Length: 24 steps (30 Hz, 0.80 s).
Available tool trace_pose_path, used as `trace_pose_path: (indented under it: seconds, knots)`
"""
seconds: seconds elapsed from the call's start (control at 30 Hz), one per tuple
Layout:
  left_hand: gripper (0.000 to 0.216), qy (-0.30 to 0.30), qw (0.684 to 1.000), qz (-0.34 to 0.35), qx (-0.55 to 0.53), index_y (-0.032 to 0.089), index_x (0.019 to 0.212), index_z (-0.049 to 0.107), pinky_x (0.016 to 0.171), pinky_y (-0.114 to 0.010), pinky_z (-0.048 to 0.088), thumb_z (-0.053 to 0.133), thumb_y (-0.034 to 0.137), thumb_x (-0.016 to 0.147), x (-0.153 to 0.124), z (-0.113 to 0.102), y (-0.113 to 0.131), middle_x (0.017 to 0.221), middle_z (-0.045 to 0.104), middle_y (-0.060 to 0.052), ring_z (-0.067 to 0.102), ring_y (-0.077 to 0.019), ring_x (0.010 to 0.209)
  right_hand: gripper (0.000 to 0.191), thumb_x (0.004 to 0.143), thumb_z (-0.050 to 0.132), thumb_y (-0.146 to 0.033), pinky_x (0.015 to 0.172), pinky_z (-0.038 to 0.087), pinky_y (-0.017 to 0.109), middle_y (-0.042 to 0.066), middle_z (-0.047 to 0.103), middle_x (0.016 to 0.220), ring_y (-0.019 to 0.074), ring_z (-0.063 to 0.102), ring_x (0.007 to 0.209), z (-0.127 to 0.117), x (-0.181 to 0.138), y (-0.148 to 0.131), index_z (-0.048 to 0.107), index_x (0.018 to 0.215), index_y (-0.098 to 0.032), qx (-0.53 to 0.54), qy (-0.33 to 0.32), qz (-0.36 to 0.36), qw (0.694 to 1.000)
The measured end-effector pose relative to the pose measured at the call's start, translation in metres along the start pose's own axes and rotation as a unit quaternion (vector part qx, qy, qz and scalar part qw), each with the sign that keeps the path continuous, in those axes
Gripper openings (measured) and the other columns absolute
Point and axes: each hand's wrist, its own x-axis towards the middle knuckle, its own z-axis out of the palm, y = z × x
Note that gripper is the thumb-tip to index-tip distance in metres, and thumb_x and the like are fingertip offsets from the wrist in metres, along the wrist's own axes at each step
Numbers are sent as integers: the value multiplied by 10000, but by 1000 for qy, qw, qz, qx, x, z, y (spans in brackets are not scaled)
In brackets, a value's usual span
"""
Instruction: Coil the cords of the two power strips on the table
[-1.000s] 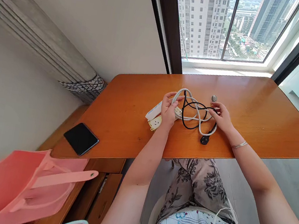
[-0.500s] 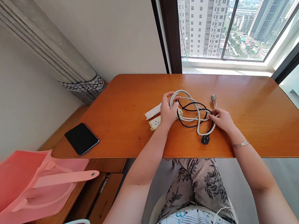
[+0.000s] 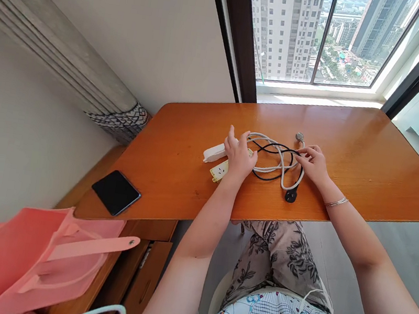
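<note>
A tangle of a white cable (image 3: 278,163) and a black cable (image 3: 274,149) lies flat on the orange wooden table (image 3: 370,166). My left hand (image 3: 238,156) rests on the tangle's left end with fingers spread, over a white power strip (image 3: 215,152) and a yellowish socket block (image 3: 218,170). My right hand (image 3: 314,162) pinches the cables at their right side. A black plug (image 3: 291,195) lies at the near end and a grey plug (image 3: 299,137) at the far end.
A black phone (image 3: 116,192) lies on the table's near left corner. A pink bag (image 3: 17,264) stands at lower left beside wooden drawers (image 3: 143,274). A window (image 3: 313,30) runs behind the table, a curtain (image 3: 117,121) hangs at the left wall.
The looped cables, held raised a second ago, have been lowered flat onto the table. My left hand has opened and now lies on them; my right hand stays at the right side.
</note>
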Motion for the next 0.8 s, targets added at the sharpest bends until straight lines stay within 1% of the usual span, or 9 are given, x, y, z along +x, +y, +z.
trace_pose_path:
  seconds: [0.07,0.13,0.2,0.27,0.37,0.47,0.6,0.67,0.8]
  knots:
    - [456,-15,998,59,-4,223,1286,587,1186,-607,327,683,275,844,-4,-6,13,1574,466,-195,427,-395,1451,133,760,727,-301,797,498,358,19,564,827,175,549,779,0,1,1,762,855,-214,-1,-2,0,1000]
    - [322,-91,982,153,-60,223,1226,622,1148,-540,385,584,343,930,-9,-10,27,1384,646,-159,557,-333,1333,122,779,717,-293,800,504,363,15,557,808,177,546,772,0,1,2,760,865,-218,-4,-6,3,1000]
    - [282,-215,936,242,-136,218,1117,656,1051,-459,461,499,413,985,-17,-11,41,1137,751,-109,672,-272,1128,119,792,714,-297,795,507,364,22,571,835,181,554,786,1,1,2,756,871,-219,-9,-6,6,1000]
    - [342,-329,877,300,-180,210,1002,663,961,-419,490,515,516,971,-24,-9,52,977,762,-81,702,-250,973,116,790,713,-287,798,511,366,27,587,862,183,562,797,1,1,2,752,875,-218,-13,-6,10,1000]
    - [467,-407,839,320,-170,200,928,632,966,-434,473,657,656,830,-34,-4,63,877,730,-61,684,-251,863,119,777,713,-263,802,515,367,29,601,883,182,569,795,1,0,3,745,879,-212,-14,-8,17,1000]
    - [499,-415,849,301,-130,211,902,587,1012,-459,453,746,650,728,-39,-1,69,836,694,-36,661,-251,827,131,786,708,-283,817,516,368,32,606,895,180,576,794,1,1,4,743,886,-208,-12,-18,25,999]
    - [307,-394,866,293,-100,238,848,519,951,-423,502,736,423,735,-44,-1,73,771,642,-5,648,-230,756,195,847,631,-354,902,506,366,46,639,946,193,602,883,1,4,6,743,909,-207,13,-29,47,998]
    - [261,-358,879,299,-96,239,875,520,933,-414,528,709,321,714,-45,-1,72,874,679,-42,679,-246,820,226,850,605,-375,931,498,366,50,659,975,201,608,924,1,6,7,733,924,-204,36,-32,63,997]
    - [264,-307,885,340,-89,231,949,553,962,-426,556,679,234,716,-46,0,67,1297,673,-142,692,-302,1123,243,809,612,-387,872,508,348,39,672,952,189,603,868,-1,7,5,700,935,-199,79,-41,92,992]
